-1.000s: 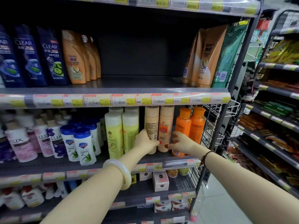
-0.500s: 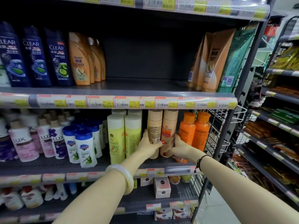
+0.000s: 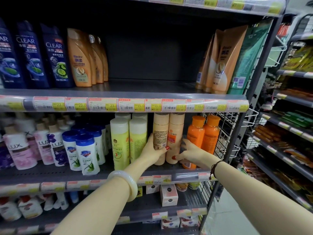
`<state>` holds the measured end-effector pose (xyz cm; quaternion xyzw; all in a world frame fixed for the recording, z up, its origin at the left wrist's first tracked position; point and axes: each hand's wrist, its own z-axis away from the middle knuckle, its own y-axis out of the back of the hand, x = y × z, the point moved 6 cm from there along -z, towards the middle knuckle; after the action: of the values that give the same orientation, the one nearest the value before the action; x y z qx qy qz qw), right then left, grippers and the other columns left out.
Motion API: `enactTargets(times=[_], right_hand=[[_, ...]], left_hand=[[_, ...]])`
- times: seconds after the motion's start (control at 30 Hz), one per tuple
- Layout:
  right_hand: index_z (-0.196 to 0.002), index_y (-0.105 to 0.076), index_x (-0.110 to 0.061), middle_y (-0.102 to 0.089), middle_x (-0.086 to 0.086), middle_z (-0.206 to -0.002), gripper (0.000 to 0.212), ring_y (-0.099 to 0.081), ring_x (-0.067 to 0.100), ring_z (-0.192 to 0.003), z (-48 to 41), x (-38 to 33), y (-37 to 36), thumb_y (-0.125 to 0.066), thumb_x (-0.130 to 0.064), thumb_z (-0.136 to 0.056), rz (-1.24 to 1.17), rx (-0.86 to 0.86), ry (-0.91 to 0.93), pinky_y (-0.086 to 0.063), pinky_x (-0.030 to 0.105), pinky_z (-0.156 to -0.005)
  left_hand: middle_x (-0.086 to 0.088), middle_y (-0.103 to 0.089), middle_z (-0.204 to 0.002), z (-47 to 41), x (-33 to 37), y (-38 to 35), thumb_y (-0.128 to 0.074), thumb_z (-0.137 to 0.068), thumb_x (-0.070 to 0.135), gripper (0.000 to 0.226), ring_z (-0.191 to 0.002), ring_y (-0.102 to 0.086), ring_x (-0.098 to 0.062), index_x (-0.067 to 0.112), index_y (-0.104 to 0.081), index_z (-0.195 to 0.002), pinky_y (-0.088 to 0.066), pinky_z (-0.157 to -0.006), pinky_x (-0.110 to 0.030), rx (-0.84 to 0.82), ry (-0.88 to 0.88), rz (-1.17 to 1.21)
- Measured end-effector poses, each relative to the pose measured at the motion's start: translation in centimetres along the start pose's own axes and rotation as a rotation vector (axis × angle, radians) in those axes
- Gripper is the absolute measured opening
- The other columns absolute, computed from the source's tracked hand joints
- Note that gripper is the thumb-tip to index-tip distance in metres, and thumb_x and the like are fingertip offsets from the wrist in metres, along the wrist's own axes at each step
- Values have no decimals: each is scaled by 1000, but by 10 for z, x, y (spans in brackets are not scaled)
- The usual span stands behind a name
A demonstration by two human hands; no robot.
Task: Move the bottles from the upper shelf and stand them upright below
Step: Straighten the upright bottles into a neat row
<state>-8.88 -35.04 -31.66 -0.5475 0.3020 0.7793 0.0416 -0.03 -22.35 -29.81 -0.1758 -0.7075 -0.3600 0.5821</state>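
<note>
Two tall beige bottles stand upright side by side on the lower shelf (image 3: 184,173). My left hand (image 3: 153,152) grips the left beige bottle (image 3: 160,131) around its lower half. My right hand (image 3: 190,152) wraps the base of the right beige bottle (image 3: 176,131) from its right side. Right of them stand two orange bottles (image 3: 203,133), to the left two yellow-green bottles (image 3: 128,139). The upper shelf (image 3: 144,87) shows a bare stretch in its middle, between orange shampoo bottles (image 3: 81,60) and orange pouches (image 3: 218,61).
Dark blue bottles (image 3: 32,56) fill the upper shelf's left end. Pink and white bottles (image 3: 50,146) crowd the lower shelf's left. A white wire basket (image 3: 227,133) hangs at the rack's right side. Small boxes (image 3: 168,195) sit on the shelf beneath. Another rack (image 3: 288,129) stands to the right.
Both hands stay on the two beige bottles, pushing them a little closer together and further back. The camera has moved nearer to the shelf.
</note>
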Motion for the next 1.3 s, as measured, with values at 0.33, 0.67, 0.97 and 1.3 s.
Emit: enactTargets(times=[0.33, 0.67, 0.97, 1.3], right_hand=[[-151, -4, -23, -35, 9, -149, 110, -39, 33, -133, -8, 0, -12, -68, 12, -69, -179, -15, -21, -46, 48, -101], [-148, -18, -25, -36, 5, -150, 92, -42, 30, -131, -8, 0, -7, -60, 15, -76, -288, -63, 1, -46, 49, -102], [-151, -11, -26, -33, 7, -154, 98, -39, 31, -135, -7, 2, -8, -60, 15, -77, -282, -59, -10, -46, 49, -100], [-149, -15, -28, -34, 6, -151, 95, -41, 31, -132, -6, -1, -9, -62, 11, -76, -258, -64, -15, -50, 45, -94]], left_hand=[[-8, -30, -155, -2, -4, 3, -63, -85, 4, 85, -141, -31, -21, 11, -10, -151, -25, -114, -33, -47, 45, 21], [-7, -29, -156, -2, -7, 4, -59, -88, 6, 82, -141, -33, -20, 13, -9, -152, -27, -113, -32, -67, 73, 27], [-7, -34, -153, 1, -5, 3, -59, -88, 3, 78, -138, -37, -20, 14, -15, -151, -30, -111, -30, -58, 62, 55], [-8, -38, -151, 4, 2, 3, -58, -88, 1, 71, -136, -39, -22, 14, -22, -148, -30, -110, -32, -50, 46, 24]])
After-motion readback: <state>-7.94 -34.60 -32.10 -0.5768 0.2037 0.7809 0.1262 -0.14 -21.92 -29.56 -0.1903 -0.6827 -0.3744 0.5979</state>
